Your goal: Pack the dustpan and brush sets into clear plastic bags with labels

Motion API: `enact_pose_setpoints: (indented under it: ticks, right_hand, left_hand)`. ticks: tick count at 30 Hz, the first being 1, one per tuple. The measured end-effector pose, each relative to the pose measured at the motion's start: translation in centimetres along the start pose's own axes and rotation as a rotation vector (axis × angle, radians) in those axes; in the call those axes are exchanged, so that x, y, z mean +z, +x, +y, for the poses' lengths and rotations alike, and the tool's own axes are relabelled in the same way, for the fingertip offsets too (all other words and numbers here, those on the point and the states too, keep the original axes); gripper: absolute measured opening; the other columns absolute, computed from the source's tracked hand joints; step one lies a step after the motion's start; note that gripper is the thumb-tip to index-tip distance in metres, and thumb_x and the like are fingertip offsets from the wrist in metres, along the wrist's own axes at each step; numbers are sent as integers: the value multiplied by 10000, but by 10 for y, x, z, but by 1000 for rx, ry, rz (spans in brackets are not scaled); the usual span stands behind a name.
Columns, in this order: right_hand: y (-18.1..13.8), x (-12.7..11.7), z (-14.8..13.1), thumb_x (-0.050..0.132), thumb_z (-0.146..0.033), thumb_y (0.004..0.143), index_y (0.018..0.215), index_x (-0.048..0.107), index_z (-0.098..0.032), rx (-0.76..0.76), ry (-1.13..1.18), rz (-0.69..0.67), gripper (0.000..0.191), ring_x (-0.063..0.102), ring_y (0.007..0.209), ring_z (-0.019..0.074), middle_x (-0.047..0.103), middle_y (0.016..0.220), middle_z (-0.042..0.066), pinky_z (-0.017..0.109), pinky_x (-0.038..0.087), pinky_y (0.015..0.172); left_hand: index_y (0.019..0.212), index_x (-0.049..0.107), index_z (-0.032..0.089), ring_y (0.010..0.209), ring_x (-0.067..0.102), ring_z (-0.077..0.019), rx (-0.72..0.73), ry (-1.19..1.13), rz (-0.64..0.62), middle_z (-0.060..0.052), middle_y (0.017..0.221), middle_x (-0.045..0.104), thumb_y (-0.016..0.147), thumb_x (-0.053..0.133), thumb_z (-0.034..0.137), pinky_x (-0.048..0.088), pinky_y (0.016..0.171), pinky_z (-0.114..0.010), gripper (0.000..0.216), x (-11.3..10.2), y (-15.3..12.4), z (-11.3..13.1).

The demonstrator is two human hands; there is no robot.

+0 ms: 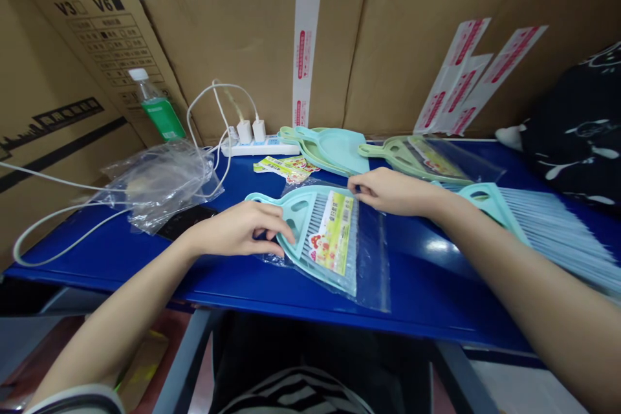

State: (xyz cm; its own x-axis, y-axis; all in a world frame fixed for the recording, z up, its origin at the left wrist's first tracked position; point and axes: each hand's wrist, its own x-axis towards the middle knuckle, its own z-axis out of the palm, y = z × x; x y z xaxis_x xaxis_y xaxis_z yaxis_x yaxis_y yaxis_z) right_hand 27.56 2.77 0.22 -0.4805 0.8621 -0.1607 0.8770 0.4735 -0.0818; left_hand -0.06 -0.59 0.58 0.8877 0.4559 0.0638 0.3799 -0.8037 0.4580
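A teal mini broom with a colourful label card (320,233) lies in a clear plastic bag (371,265) on the blue table (233,284). My left hand (242,229) grips the broom's handle end, fingers curled round it. My right hand (391,191) pinches the bag's far edge beside the label. Both forearms reach in from the bottom corners.
Loose teal brooms (548,226) lie at right. Teal and green dustpans (334,149), one bagged (427,158), sit at the back. A power strip with chargers (257,142), label cards (284,168), empty bags (160,184), a green bottle (158,107) and cardboard boxes (412,32) surround them.
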Motion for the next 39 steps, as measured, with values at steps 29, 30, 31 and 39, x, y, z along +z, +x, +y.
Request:
enact_pose_setpoints:
  ticks: [29,30,31,39]
  right_hand:
    - [-24,-21,1,410,-542,817,656,498,-231,-174,283,-174,360,539,666,187,611,716,41,305,386,612]
    - [-23,-21,1,412,-545,815,667,484,-233,-160,297,-163,353,533,664,186,604,718,41,302,383,604]
    - [-23,-20,1,427,-540,808,681,468,-235,-153,314,-162,333,533,671,185,600,723,40,300,386,603]
    - [-22,-16,-14,581,-355,701,680,373,-245,-136,337,-269,236,539,663,165,561,690,-1,277,407,600]
  left_hand:
    - [853,704,198,748,650,-158,-364,610,163,-17,900,715,803,391,140,462,626,-250,323,-2,0,-11]
    - [854,699,194,745,653,-161,-365,616,174,-20,898,719,812,397,160,459,617,-249,307,-2,0,-10]
    - [860,696,191,741,655,-163,-361,622,185,-21,897,720,826,405,185,455,606,-249,292,-1,0,-10]
    - [982,688,194,849,671,-185,-331,606,193,-39,975,715,884,431,201,499,688,-268,275,3,1,-16]
